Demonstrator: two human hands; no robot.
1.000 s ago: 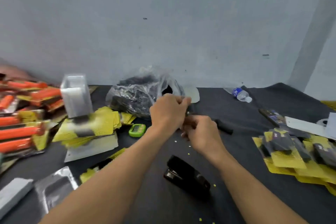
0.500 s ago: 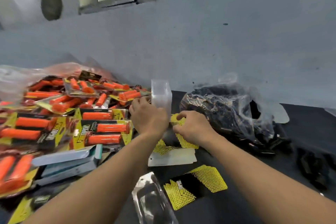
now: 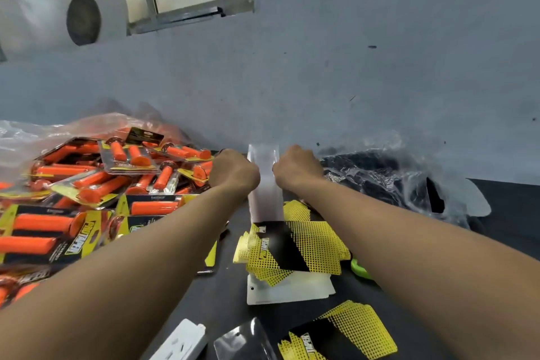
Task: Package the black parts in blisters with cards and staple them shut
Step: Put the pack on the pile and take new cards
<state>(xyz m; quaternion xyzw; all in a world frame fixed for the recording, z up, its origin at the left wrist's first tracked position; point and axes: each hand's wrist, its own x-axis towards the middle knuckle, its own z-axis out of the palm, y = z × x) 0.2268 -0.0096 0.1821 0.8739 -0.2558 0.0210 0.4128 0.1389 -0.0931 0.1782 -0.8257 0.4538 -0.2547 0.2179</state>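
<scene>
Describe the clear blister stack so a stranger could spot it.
On the black table, look between the pile of orange packs and the bag of black parts. There the stack of clear blisters stands, left hand and right hand at its sides. It alone is upright and frosted-clear; the yellow cards before it lie flat.

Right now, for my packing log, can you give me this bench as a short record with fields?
blister stack: clear, upright, between the two hands
left hand: fingers curled on the stack's left side
right hand: fingers curled on its right side
cards: yellow-and-black pile lying just in front of the stack
bag of black parts: clear plastic, right of the stack
orange packs: finished, heaped at the left
</scene>
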